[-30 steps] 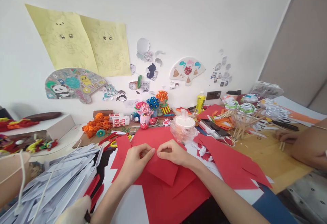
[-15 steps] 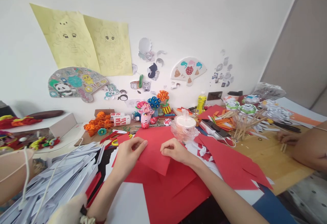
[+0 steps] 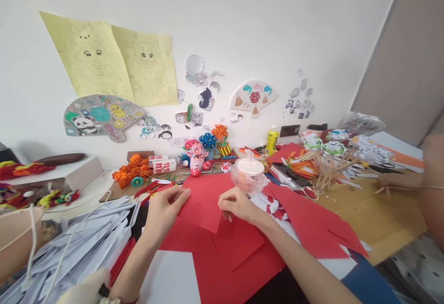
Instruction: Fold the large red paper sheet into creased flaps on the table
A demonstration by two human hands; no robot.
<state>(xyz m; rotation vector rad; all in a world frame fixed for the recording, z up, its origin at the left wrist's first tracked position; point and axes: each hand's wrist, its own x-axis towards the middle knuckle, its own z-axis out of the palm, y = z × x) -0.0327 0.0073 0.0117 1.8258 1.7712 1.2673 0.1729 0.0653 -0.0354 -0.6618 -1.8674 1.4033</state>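
Observation:
A red paper sheet point(image 3: 201, 209) is held up in front of me between both hands. My left hand point(image 3: 166, 207) pinches its left edge between thumb and fingers. At the right edge, the closed fingertips of my right hand point(image 3: 237, 204) grip the same sheet, palm side partly hidden. Below it lie larger red sheets point(image 3: 239, 271), overlapping a white sheet point(image 3: 173, 276). Just beyond my right hand stands a lidded cup point(image 3: 250, 167) wrapped in clear plastic.
Folded white paper strips point(image 3: 93, 234) heap on the left. Behind stand bead-like flowers point(image 3: 208, 141) and a yellow bottle point(image 3: 272, 141). To the right are more red paper point(image 3: 315, 225), a phone point(image 3: 293, 173), wooden sticks point(image 3: 326, 172) and another person's hand point(image 3: 398, 184).
My left hand has shifted slightly left, and the held sheet's lower corner has swung left and up. At the right, the other person's hand and arm have moved.

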